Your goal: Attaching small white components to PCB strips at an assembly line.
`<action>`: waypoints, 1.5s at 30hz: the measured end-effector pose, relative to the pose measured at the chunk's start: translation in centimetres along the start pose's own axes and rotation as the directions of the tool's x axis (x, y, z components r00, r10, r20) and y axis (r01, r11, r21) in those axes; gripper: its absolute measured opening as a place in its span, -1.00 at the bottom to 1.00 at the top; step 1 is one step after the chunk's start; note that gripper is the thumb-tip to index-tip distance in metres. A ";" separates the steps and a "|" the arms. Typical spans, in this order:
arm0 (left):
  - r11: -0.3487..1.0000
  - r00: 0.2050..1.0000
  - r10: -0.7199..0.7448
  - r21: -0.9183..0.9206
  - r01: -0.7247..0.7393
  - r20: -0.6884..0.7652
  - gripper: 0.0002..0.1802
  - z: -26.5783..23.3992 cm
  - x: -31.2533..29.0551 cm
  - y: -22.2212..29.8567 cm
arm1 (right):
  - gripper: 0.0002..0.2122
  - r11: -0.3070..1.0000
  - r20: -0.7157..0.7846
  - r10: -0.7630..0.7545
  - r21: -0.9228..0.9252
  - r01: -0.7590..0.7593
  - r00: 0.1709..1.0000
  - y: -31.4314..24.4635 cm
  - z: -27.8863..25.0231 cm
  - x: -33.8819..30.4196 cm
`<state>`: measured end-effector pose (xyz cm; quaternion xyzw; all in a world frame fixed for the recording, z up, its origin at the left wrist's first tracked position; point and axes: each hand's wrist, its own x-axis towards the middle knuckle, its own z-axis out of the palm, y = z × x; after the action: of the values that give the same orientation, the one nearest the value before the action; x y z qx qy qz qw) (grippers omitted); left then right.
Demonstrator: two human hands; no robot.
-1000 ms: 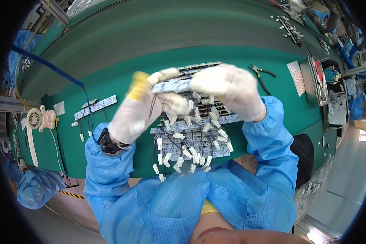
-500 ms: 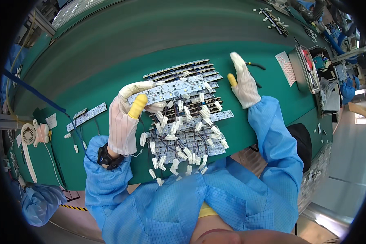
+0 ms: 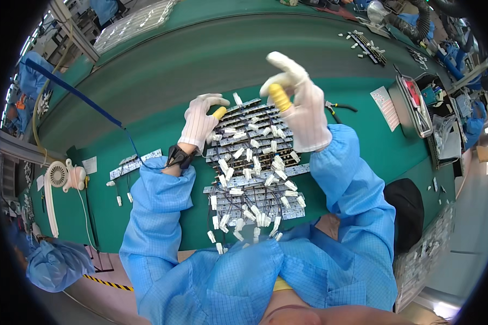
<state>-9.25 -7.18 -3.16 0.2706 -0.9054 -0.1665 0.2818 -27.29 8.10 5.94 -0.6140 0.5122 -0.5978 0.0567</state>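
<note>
Both my hands wear white striped gloves with a yellow cot on the thumb. My left hand [image 3: 200, 120] is at the far left end of a row of overlapping LED circuit boards [image 3: 295, 169], its fingers stretched out and nothing visible between them. Above the far right end of the boards hangs my right hand [image 3: 303, 108], empty, with fingers spread. Thin dark wires run from the boards to many white plug connectors [image 3: 248, 173], which lie over the boards and toward my body. Part of the far boards is hidden behind my right hand.
Pliers [image 3: 339, 108] lie right of my right hand, near a dotted sheet [image 3: 385, 108] and a metal tray [image 3: 412, 105]. Two more boards [image 3: 135, 164] lie at left, beside a small fan [image 3: 65, 174]. A blue cord [image 3: 73, 93] stretches toward my left wrist. More boards [image 3: 367, 47] sit far right.
The board my left hand held has been let go. My left hand has moved away from me to the stack's far left end; my right hand has come left over the boards.
</note>
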 end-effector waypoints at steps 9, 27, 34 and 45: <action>0.996 0.982 0.094 0.022 -0.091 -0.166 -0.55 -7.9 1.1 6.0 | -0.45 0.929 0.009 -0.257 -0.273 0.250 0.966 -1.7 1.5 1.4; 0.970 0.986 0.149 -0.180 -0.161 -0.078 -0.73 -6.0 0.8 11.0 | -0.43 0.771 0.084 -0.450 -0.466 0.434 0.889 -2.5 1.5 1.9; 0.959 0.908 0.126 -0.185 -0.215 -0.399 -0.75 -5.6 1.1 12.9 | -0.37 0.675 0.099 -0.371 -0.653 0.342 0.923 -2.6 0.8 1.9; 0.577 0.977 0.093 -0.810 0.103 0.191 -0.79 -7.2 0.1 13.1 | -0.37 0.967 0.163 -0.104 -0.215 0.138 0.981 -4.5 1.4 2.2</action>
<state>-10.16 2.12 8.47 0.0938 -0.7509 -0.5928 0.2756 -24.18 7.93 10.13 -0.6900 0.5325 -0.4901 -0.0114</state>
